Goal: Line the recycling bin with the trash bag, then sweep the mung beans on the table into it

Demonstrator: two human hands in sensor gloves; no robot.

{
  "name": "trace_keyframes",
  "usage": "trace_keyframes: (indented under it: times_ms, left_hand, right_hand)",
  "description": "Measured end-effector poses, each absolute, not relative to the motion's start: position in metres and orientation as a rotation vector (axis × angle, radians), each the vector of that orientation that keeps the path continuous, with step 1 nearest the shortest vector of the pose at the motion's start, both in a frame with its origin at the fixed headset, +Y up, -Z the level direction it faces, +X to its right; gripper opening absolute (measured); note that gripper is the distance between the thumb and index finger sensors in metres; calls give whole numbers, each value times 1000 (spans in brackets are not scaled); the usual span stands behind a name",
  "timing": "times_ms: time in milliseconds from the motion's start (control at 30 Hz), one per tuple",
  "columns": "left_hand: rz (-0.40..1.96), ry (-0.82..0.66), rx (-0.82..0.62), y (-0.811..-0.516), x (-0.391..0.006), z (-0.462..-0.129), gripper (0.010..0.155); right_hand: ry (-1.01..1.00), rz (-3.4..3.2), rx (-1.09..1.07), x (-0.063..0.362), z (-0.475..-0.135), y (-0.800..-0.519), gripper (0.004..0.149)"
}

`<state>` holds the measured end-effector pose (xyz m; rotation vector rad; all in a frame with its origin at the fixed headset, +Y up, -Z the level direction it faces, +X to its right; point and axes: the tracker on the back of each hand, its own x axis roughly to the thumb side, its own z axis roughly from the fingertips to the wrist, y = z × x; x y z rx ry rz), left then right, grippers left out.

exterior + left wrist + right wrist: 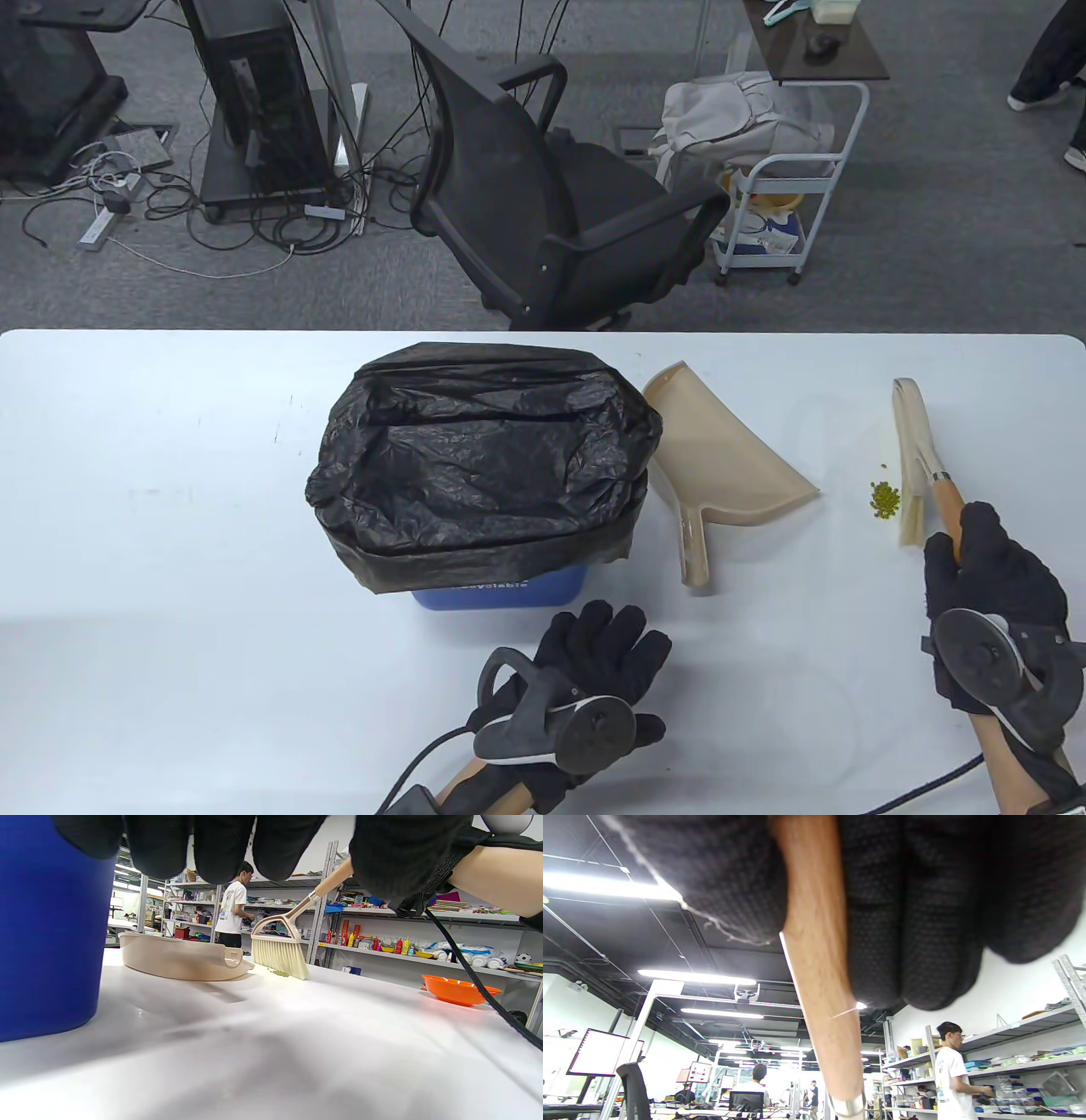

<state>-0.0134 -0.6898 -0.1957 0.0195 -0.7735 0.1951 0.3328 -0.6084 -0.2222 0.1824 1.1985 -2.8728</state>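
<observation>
Gripping the brush handle (948,501) with my right hand (988,586), fingers curled round the wood; my left hand (594,671) is flat near the table's near edge, fingers straight, holding nothing. Bare white table (170,509) spreads wide to my left and between the hands. Brush bristles (912,509) touch the table just beside a small pile of mung beans (884,499), green, on their left side. Beige dustpan (721,467) lies between beans and bin, apart from the beans, its handle pointing toward me. Blue recycling bin (501,587) stands just beyond my left hand, black trash bag (484,458) folded over its rim, crinkled, mouth open. White print on the bin is part-hidden; I can't read it whole. Beyond the far edge, a black office chair (551,187).
</observation>
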Motion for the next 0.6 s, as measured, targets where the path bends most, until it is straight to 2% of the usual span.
trace_keyframes:
  times_ms: [467, 600]
  left_hand:
    - [198, -775, -2, -690, -14, -197, 81]
    - [199, -773, -2, -690, -14, -197, 81]
  right_hand:
    - [1318, -2781, 17, 310, -211, -588, 56]
    - [1332, -2833, -53, 300, -206, -590, 56]
